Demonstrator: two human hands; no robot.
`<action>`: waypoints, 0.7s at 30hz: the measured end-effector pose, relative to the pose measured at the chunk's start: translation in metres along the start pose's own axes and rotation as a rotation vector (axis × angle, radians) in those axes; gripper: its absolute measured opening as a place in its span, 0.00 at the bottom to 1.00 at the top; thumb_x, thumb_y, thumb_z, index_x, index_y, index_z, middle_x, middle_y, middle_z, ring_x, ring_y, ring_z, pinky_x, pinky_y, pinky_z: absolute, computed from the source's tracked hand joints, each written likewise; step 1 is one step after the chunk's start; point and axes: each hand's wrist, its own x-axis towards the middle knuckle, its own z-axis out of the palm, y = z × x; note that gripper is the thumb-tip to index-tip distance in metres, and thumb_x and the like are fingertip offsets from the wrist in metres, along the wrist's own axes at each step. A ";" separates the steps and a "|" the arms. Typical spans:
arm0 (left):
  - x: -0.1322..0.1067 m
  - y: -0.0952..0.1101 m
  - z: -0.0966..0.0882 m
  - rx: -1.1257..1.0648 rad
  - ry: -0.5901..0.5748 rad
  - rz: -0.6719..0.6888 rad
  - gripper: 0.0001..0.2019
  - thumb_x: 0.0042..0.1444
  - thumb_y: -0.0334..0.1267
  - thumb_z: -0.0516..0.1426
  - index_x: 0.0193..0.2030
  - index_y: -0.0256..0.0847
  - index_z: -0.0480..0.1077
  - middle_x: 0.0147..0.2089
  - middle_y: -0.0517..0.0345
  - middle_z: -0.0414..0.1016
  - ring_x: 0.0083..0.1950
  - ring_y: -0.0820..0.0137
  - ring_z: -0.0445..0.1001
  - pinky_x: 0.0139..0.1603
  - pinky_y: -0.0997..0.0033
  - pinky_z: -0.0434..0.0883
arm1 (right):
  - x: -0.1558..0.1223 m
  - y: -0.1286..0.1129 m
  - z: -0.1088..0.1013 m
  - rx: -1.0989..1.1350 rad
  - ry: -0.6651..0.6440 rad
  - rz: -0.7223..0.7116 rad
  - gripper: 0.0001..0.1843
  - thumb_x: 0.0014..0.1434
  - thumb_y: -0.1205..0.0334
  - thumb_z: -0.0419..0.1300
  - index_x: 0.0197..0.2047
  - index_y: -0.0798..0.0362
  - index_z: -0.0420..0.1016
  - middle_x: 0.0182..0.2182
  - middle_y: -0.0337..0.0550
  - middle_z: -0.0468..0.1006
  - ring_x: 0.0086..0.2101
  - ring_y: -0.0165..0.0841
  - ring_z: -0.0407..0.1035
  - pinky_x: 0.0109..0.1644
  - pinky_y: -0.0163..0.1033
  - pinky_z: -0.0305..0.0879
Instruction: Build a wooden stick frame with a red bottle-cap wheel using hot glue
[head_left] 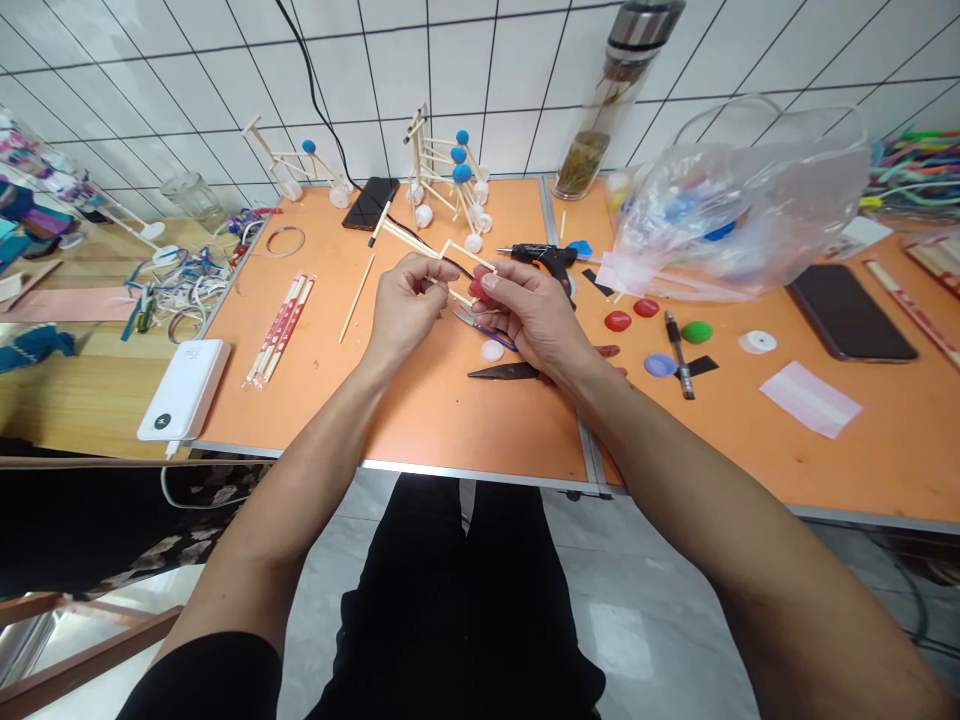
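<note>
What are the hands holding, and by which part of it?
The left hand pinches the stick frame at its near side; the right hand holds a red piece, exact grip unclear.

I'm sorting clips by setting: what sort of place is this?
Probably a craft workspace, at home or in a small workshop: a glue gun and stick models stand out on an orange table.

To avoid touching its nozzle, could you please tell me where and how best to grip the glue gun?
Probably by its handle, from the right: the glue gun lies with its nozzle pointing left, and the right hand partly hides the handle.
</note>
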 end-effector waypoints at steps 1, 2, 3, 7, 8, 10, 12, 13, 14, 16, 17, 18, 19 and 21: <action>0.000 0.000 0.000 0.003 -0.002 -0.009 0.10 0.57 0.24 0.61 0.37 0.42 0.82 0.41 0.59 0.81 0.30 0.77 0.75 0.29 0.77 0.74 | 0.000 0.000 0.000 0.000 0.001 -0.001 0.29 0.46 0.42 0.90 0.45 0.47 0.89 0.39 0.37 0.87 0.33 0.26 0.81 0.37 0.27 0.83; 0.000 0.001 0.000 0.005 -0.005 -0.019 0.10 0.57 0.25 0.61 0.37 0.42 0.82 0.41 0.59 0.81 0.30 0.77 0.74 0.29 0.77 0.74 | 0.000 0.000 0.000 -0.004 0.002 -0.001 0.29 0.46 0.43 0.90 0.45 0.47 0.89 0.38 0.36 0.87 0.33 0.26 0.81 0.37 0.27 0.82; 0.000 0.001 0.000 0.009 -0.009 -0.030 0.09 0.58 0.25 0.61 0.37 0.42 0.82 0.41 0.58 0.82 0.30 0.76 0.74 0.29 0.76 0.73 | 0.000 -0.001 0.000 -0.011 0.004 0.001 0.28 0.47 0.43 0.90 0.44 0.47 0.89 0.38 0.36 0.87 0.33 0.26 0.81 0.37 0.28 0.83; 0.000 0.001 0.000 0.034 -0.025 -0.076 0.08 0.58 0.28 0.61 0.38 0.43 0.82 0.37 0.59 0.82 0.30 0.74 0.75 0.29 0.75 0.72 | 0.000 0.000 -0.001 -0.052 0.012 -0.006 0.26 0.51 0.43 0.88 0.44 0.46 0.88 0.40 0.37 0.87 0.33 0.26 0.80 0.38 0.29 0.83; 0.000 0.000 0.000 0.040 -0.030 -0.083 0.08 0.58 0.28 0.61 0.38 0.43 0.82 0.37 0.59 0.82 0.31 0.74 0.75 0.29 0.75 0.72 | 0.000 0.001 -0.002 -0.061 0.012 -0.012 0.26 0.52 0.43 0.88 0.45 0.46 0.88 0.41 0.37 0.87 0.34 0.26 0.80 0.38 0.29 0.83; 0.000 0.000 0.000 0.051 -0.042 -0.090 0.07 0.58 0.29 0.61 0.38 0.43 0.81 0.38 0.58 0.83 0.31 0.73 0.75 0.29 0.75 0.72 | 0.000 0.002 -0.003 -0.083 0.012 -0.025 0.26 0.52 0.42 0.87 0.46 0.46 0.88 0.42 0.37 0.88 0.34 0.26 0.81 0.37 0.29 0.82; 0.000 -0.001 -0.001 0.063 -0.051 -0.096 0.06 0.57 0.30 0.62 0.38 0.43 0.81 0.38 0.58 0.84 0.32 0.73 0.76 0.30 0.74 0.72 | 0.000 0.002 -0.004 -0.115 0.013 -0.040 0.25 0.53 0.42 0.87 0.46 0.46 0.89 0.42 0.38 0.88 0.35 0.27 0.81 0.36 0.29 0.81; 0.000 -0.001 -0.001 0.068 -0.053 -0.103 0.05 0.57 0.31 0.63 0.38 0.43 0.81 0.37 0.58 0.83 0.32 0.72 0.76 0.30 0.74 0.72 | 0.000 0.001 -0.004 -0.132 0.015 -0.052 0.25 0.53 0.42 0.86 0.46 0.46 0.89 0.42 0.38 0.88 0.36 0.28 0.81 0.35 0.28 0.80; 0.000 -0.001 -0.001 0.070 -0.057 -0.113 0.05 0.58 0.31 0.63 0.39 0.43 0.81 0.37 0.58 0.83 0.32 0.72 0.76 0.30 0.74 0.73 | 0.000 0.000 -0.004 -0.149 0.016 -0.063 0.25 0.53 0.42 0.86 0.45 0.46 0.89 0.41 0.38 0.88 0.36 0.28 0.81 0.34 0.28 0.79; 0.000 -0.001 -0.002 0.074 -0.072 -0.135 0.05 0.58 0.32 0.63 0.39 0.43 0.81 0.35 0.59 0.82 0.32 0.71 0.76 0.30 0.73 0.73 | -0.002 -0.003 -0.003 -0.183 0.016 -0.080 0.24 0.53 0.42 0.87 0.44 0.47 0.89 0.40 0.38 0.88 0.35 0.28 0.81 0.34 0.28 0.79; 0.001 -0.001 -0.002 0.077 -0.086 -0.144 0.05 0.58 0.33 0.63 0.40 0.43 0.81 0.35 0.59 0.81 0.32 0.71 0.76 0.30 0.73 0.73 | -0.003 -0.004 -0.002 -0.200 0.018 -0.084 0.23 0.54 0.43 0.86 0.44 0.47 0.88 0.39 0.38 0.88 0.35 0.28 0.81 0.35 0.29 0.79; 0.001 -0.002 -0.003 0.085 -0.103 -0.151 0.05 0.58 0.33 0.63 0.40 0.43 0.81 0.34 0.60 0.80 0.32 0.71 0.76 0.31 0.72 0.73 | -0.004 -0.006 -0.002 -0.217 0.022 -0.085 0.22 0.54 0.44 0.86 0.43 0.47 0.88 0.39 0.38 0.88 0.34 0.28 0.80 0.35 0.29 0.79; 0.001 -0.002 -0.003 0.098 -0.121 -0.154 0.05 0.58 0.33 0.63 0.41 0.43 0.81 0.33 0.60 0.79 0.32 0.70 0.76 0.31 0.71 0.73 | -0.004 -0.007 -0.002 -0.235 0.028 -0.085 0.21 0.55 0.46 0.85 0.43 0.48 0.88 0.38 0.38 0.87 0.34 0.28 0.80 0.35 0.29 0.79; 0.000 -0.004 -0.004 0.135 -0.158 -0.149 0.05 0.58 0.34 0.64 0.41 0.43 0.81 0.34 0.59 0.80 0.33 0.70 0.76 0.32 0.70 0.72 | -0.006 -0.010 -0.001 -0.271 0.043 -0.077 0.18 0.57 0.48 0.84 0.43 0.48 0.87 0.38 0.38 0.87 0.33 0.28 0.80 0.35 0.30 0.79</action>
